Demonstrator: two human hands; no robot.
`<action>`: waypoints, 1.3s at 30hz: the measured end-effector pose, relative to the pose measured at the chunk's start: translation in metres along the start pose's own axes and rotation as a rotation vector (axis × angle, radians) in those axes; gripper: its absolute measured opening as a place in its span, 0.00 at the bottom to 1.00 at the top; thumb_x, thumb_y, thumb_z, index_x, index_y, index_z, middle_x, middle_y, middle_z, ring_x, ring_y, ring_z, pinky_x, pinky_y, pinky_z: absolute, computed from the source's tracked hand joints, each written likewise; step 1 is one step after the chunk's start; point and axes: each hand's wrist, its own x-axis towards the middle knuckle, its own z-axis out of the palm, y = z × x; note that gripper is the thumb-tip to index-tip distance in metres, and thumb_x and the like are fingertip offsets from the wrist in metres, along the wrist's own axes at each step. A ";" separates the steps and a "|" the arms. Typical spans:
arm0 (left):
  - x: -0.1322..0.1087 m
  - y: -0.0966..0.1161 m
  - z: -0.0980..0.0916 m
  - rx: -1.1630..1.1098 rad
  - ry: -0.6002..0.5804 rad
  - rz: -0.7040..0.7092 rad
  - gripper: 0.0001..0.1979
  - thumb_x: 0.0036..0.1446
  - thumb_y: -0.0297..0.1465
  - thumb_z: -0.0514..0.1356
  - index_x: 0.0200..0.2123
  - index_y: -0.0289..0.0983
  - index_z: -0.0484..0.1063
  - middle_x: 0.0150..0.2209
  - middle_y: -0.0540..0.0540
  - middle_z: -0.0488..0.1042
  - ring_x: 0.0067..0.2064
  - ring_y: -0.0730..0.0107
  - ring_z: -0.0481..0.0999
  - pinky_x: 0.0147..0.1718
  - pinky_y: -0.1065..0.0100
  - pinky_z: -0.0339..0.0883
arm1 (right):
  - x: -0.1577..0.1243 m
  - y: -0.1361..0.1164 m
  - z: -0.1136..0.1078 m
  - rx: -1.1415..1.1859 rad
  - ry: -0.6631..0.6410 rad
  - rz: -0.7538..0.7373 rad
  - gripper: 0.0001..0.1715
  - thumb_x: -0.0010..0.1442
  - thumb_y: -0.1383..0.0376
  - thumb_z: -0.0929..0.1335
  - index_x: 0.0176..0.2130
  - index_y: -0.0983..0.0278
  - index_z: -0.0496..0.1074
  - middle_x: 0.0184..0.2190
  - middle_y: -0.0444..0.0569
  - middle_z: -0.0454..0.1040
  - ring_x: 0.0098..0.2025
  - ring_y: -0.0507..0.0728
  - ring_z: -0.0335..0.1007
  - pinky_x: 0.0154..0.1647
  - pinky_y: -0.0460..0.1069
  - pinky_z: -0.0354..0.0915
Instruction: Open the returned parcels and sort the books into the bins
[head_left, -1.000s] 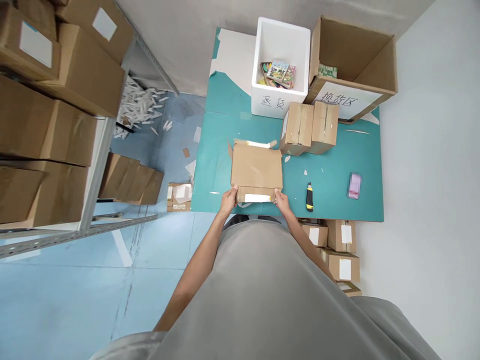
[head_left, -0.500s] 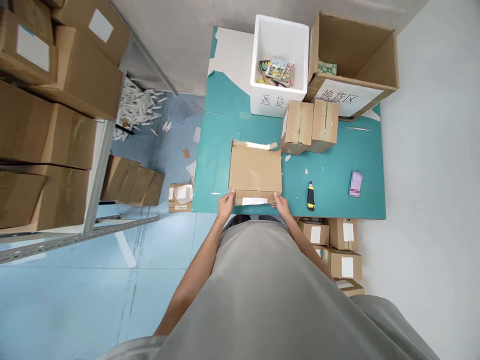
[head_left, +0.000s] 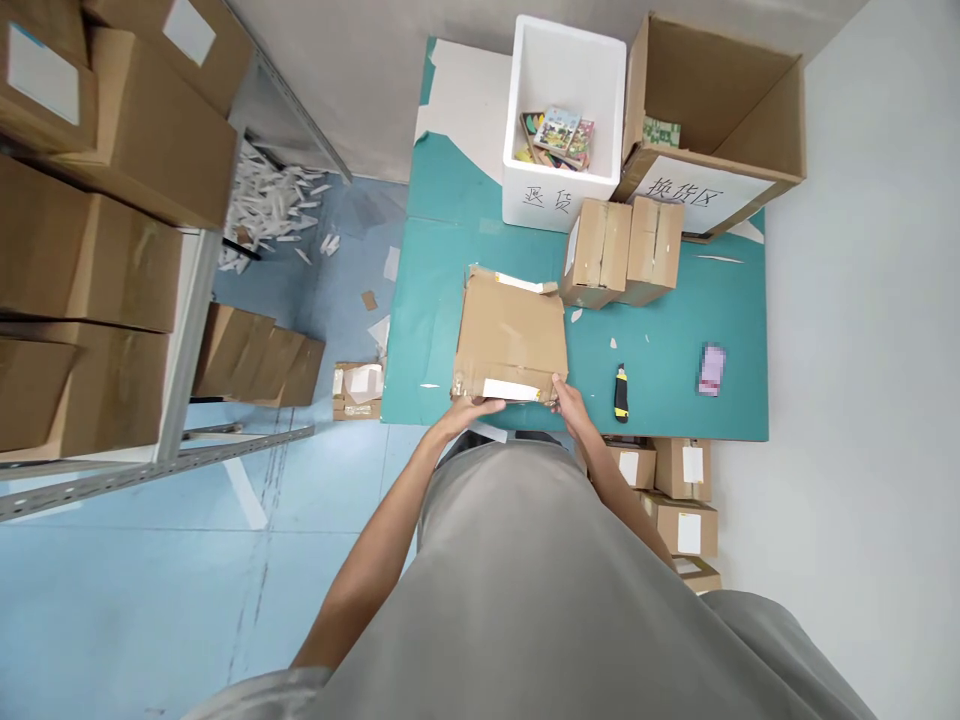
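A flat cardboard box [head_left: 514, 335] with torn tape along its edges is at the front of the green table, its near edge slightly lifted towards me. My left hand [head_left: 463, 413] is at the near left edge, thumb stretched along it and the other fingers mostly hidden beneath. At the near right corner, my right hand [head_left: 568, 400] pinches the cardboard. A white strip [head_left: 487, 432] shows just below my left hand; whether it is attached to the box I cannot tell. To the right lies a black and yellow utility knife [head_left: 621, 393].
Behind stand a white foam box [head_left: 517, 195] containing small books, a large open carton [head_left: 787, 120] and two small closed boxes [head_left: 596, 250]. A blurred pink item [head_left: 711, 369] lies on the green table [head_left: 435, 230]. Shelves with cartons [head_left: 135, 270] rise at left; more boxes [head_left: 682, 465] are below right.
The box's near side has tilted up and come closer to me. My left hand has shifted from the left corner to under the near edge. A white strip now shows below it.
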 end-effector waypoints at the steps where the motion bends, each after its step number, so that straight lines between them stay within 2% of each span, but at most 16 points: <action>1: 0.000 0.007 0.000 0.025 -0.092 0.018 0.36 0.49 0.57 0.79 0.56 0.41 0.87 0.55 0.34 0.88 0.62 0.39 0.85 0.66 0.42 0.76 | -0.002 -0.010 0.000 0.008 -0.023 -0.053 0.41 0.61 0.26 0.73 0.29 0.59 0.71 0.24 0.43 0.72 0.26 0.53 0.68 0.25 0.46 0.65; 3: 0.002 0.020 0.003 0.142 -0.173 0.081 0.30 0.51 0.51 0.80 0.54 0.42 0.89 0.59 0.37 0.87 0.67 0.37 0.81 0.73 0.41 0.68 | -0.005 -0.032 0.004 -0.017 -0.061 -0.139 0.43 0.57 0.24 0.74 0.28 0.59 0.70 0.23 0.43 0.71 0.26 0.53 0.66 0.25 0.47 0.64; 6: 0.010 0.036 0.014 0.355 0.040 0.197 0.18 0.59 0.44 0.77 0.51 0.46 0.91 0.60 0.41 0.87 0.70 0.37 0.77 0.78 0.38 0.56 | -0.007 -0.065 0.015 -0.132 -0.082 -0.303 0.41 0.56 0.27 0.76 0.29 0.60 0.74 0.25 0.44 0.73 0.28 0.54 0.67 0.29 0.48 0.64; 11: 0.025 0.047 0.029 0.454 0.318 0.246 0.10 0.62 0.42 0.77 0.44 0.45 0.92 0.51 0.38 0.89 0.66 0.32 0.79 0.77 0.30 0.47 | -0.002 -0.098 0.038 -0.249 -0.067 -0.501 0.38 0.62 0.33 0.76 0.25 0.61 0.72 0.24 0.44 0.71 0.32 0.56 0.71 0.33 0.48 0.66; 13: 0.025 0.051 0.031 0.491 0.345 0.280 0.09 0.66 0.42 0.75 0.40 0.45 0.92 0.45 0.39 0.89 0.61 0.34 0.81 0.77 0.29 0.46 | 0.004 -0.103 0.046 -0.189 -0.056 -0.487 0.36 0.62 0.34 0.77 0.27 0.61 0.72 0.24 0.44 0.73 0.32 0.56 0.74 0.33 0.48 0.68; 15: 0.021 0.053 0.032 0.565 0.281 0.345 0.07 0.68 0.40 0.72 0.40 0.47 0.91 0.41 0.42 0.88 0.56 0.41 0.82 0.79 0.30 0.44 | 0.013 -0.109 0.051 -0.054 0.016 -0.402 0.33 0.64 0.36 0.76 0.31 0.61 0.74 0.27 0.45 0.76 0.31 0.55 0.76 0.30 0.47 0.69; 18: 0.013 0.057 0.033 0.675 0.160 0.463 0.10 0.70 0.33 0.67 0.44 0.52 0.91 0.43 0.46 0.88 0.52 0.49 0.81 0.82 0.33 0.39 | 0.030 -0.122 0.042 0.197 0.171 -0.246 0.27 0.68 0.41 0.76 0.39 0.60 0.75 0.31 0.46 0.80 0.27 0.52 0.77 0.25 0.45 0.69; 20: 0.010 0.059 0.034 0.712 0.149 0.496 0.15 0.70 0.29 0.64 0.47 0.52 0.90 0.46 0.45 0.88 0.51 0.50 0.80 0.83 0.33 0.38 | 0.036 -0.131 0.031 0.279 0.164 -0.187 0.23 0.69 0.45 0.78 0.41 0.60 0.75 0.33 0.46 0.82 0.27 0.52 0.78 0.26 0.44 0.72; 24: 0.009 0.059 0.038 0.744 0.136 0.484 0.12 0.70 0.32 0.65 0.48 0.50 0.90 0.43 0.43 0.86 0.52 0.47 0.81 0.84 0.33 0.37 | 0.031 -0.140 0.021 0.297 0.033 -0.136 0.21 0.70 0.47 0.77 0.42 0.61 0.76 0.34 0.48 0.85 0.30 0.53 0.83 0.30 0.44 0.76; 26: 0.007 0.058 0.041 0.716 0.119 0.445 0.08 0.69 0.39 0.70 0.47 0.48 0.89 0.43 0.41 0.85 0.54 0.44 0.82 0.83 0.33 0.44 | 0.024 -0.141 0.026 0.323 0.018 -0.118 0.21 0.73 0.47 0.76 0.42 0.62 0.76 0.32 0.49 0.85 0.30 0.53 0.83 0.30 0.44 0.76; 27: 0.006 0.058 0.043 0.687 0.138 0.401 0.11 0.68 0.43 0.71 0.48 0.46 0.89 0.45 0.39 0.85 0.56 0.42 0.82 0.81 0.34 0.51 | 0.020 -0.141 0.029 0.330 0.008 -0.102 0.20 0.73 0.48 0.75 0.41 0.62 0.76 0.31 0.48 0.84 0.30 0.53 0.83 0.30 0.44 0.76; 30: 0.012 0.057 0.039 0.627 0.368 0.236 0.29 0.67 0.48 0.72 0.62 0.36 0.81 0.62 0.27 0.78 0.69 0.30 0.76 0.73 0.39 0.65 | 0.011 -0.142 0.036 0.307 -0.049 -0.050 0.20 0.73 0.49 0.75 0.38 0.61 0.74 0.25 0.46 0.81 0.28 0.54 0.82 0.28 0.44 0.75; 32: 0.026 0.058 0.031 0.648 0.570 0.176 0.42 0.64 0.46 0.74 0.72 0.29 0.69 0.76 0.18 0.62 0.79 0.22 0.59 0.74 0.36 0.61 | 0.005 -0.143 0.037 0.293 -0.092 -0.038 0.22 0.72 0.49 0.76 0.36 0.61 0.73 0.23 0.46 0.80 0.27 0.55 0.82 0.28 0.44 0.74; 34: 0.048 0.061 0.019 0.673 0.685 0.155 0.49 0.61 0.43 0.76 0.75 0.23 0.63 0.80 0.13 0.52 0.83 0.17 0.44 0.77 0.31 0.52 | 0.000 -0.143 0.037 0.283 -0.130 -0.037 0.23 0.71 0.48 0.77 0.35 0.61 0.73 0.23 0.46 0.80 0.27 0.55 0.82 0.28 0.44 0.74; 36: 0.072 0.063 0.009 0.667 0.703 0.131 0.42 0.62 0.39 0.74 0.71 0.21 0.67 0.78 0.11 0.56 0.83 0.14 0.43 0.78 0.27 0.46 | -0.006 -0.140 0.038 0.256 -0.180 -0.041 0.25 0.70 0.47 0.78 0.34 0.62 0.74 0.23 0.48 0.81 0.28 0.55 0.82 0.29 0.45 0.74; 39: 0.097 0.064 -0.003 0.602 0.693 0.078 0.28 0.64 0.29 0.66 0.64 0.23 0.76 0.73 0.14 0.67 0.81 0.16 0.53 0.79 0.27 0.45 | -0.012 -0.132 0.042 0.203 -0.270 -0.076 0.29 0.67 0.41 0.78 0.34 0.62 0.75 0.25 0.49 0.82 0.30 0.56 0.84 0.31 0.45 0.76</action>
